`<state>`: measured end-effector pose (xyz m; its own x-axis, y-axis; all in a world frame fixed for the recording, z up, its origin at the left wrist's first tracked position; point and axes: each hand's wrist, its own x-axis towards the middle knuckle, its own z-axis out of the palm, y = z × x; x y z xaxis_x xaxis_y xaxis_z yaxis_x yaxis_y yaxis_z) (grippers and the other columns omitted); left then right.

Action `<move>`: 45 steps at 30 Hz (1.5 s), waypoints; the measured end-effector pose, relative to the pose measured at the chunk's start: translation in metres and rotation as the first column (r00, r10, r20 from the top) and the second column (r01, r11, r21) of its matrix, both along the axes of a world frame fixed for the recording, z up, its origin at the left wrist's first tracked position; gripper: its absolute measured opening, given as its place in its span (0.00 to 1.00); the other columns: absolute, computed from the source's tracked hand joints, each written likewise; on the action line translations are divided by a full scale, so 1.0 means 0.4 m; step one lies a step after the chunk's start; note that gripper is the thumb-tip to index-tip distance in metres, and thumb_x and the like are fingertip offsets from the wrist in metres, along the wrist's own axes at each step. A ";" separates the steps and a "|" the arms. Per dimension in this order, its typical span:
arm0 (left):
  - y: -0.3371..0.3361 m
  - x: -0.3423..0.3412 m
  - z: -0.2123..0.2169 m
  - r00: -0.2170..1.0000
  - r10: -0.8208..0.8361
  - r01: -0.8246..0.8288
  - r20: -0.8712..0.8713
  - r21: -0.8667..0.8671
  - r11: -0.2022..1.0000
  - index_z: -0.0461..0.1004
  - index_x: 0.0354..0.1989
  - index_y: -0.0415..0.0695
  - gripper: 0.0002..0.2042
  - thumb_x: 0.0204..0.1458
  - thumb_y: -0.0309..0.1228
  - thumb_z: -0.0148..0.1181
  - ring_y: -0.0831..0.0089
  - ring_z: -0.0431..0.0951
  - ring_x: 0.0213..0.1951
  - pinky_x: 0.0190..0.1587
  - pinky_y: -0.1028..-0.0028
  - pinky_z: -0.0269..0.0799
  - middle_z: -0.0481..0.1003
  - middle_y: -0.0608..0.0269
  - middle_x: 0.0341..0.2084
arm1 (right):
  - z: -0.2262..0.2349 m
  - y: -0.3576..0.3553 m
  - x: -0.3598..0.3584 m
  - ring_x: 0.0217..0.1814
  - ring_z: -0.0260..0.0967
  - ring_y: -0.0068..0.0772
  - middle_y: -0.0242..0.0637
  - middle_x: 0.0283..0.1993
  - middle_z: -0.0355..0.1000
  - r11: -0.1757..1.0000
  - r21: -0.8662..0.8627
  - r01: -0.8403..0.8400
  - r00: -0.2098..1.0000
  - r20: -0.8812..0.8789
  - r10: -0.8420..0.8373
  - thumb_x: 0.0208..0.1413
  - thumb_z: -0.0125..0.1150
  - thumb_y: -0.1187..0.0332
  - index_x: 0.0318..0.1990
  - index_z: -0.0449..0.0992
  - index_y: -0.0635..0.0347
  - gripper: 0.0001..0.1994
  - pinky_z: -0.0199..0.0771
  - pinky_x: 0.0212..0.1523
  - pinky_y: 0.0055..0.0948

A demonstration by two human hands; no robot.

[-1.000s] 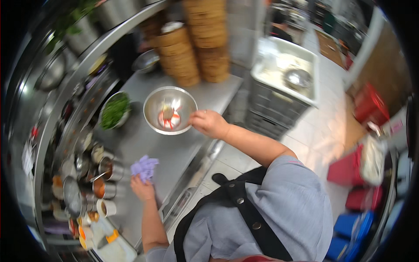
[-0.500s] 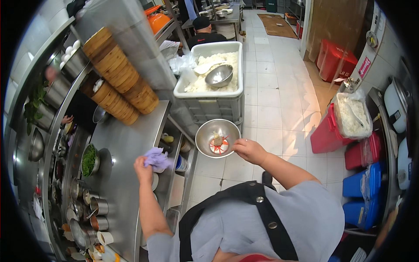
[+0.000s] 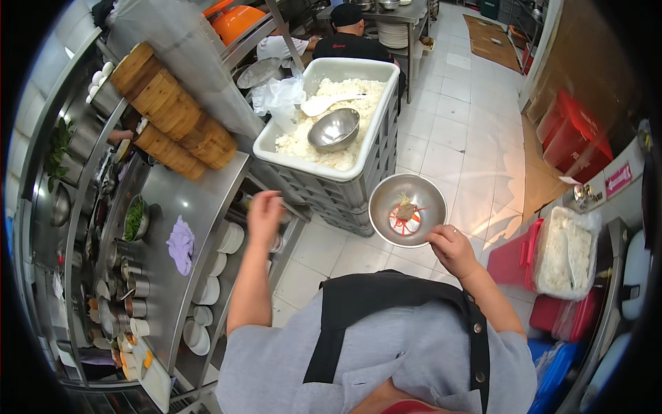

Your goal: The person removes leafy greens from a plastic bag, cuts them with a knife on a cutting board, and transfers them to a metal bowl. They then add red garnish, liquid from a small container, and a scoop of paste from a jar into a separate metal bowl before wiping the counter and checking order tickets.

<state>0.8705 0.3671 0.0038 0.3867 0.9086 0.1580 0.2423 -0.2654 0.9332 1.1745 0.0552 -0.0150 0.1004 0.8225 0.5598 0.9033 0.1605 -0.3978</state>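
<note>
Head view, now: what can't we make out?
All in the head view:
Left hand: finger outlines blurred.
Brown lump in the large bowl held by the right hand: too small to identify.
Rice beneath the small bowl: hidden by that bowl.
Lower body of the black-capped co-worker: hidden behind the tub.

From my remote feed I have a table [image 3: 176, 199] on the left: a purple cloth [image 3: 181, 246] lies crumpled on it, steamers [image 3: 209, 142] stand stacked at its far end, pots [image 3: 138, 285] and a greens bowl [image 3: 144, 225] line its left side.
</note>
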 end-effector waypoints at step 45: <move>0.274 1.152 -0.061 0.556 0.814 -0.737 0.164 -0.356 0.575 0.54 0.50 0.37 0.16 0.53 0.26 0.42 0.72 0.73 0.14 0.13 0.77 0.69 0.73 0.50 0.27 | 0.008 1.174 1.271 0.33 0.72 0.40 0.37 0.31 0.71 0.603 -0.154 -0.783 0.620 -0.101 0.778 0.44 0.59 0.78 0.35 0.76 0.57 0.09 0.73 0.32 0.35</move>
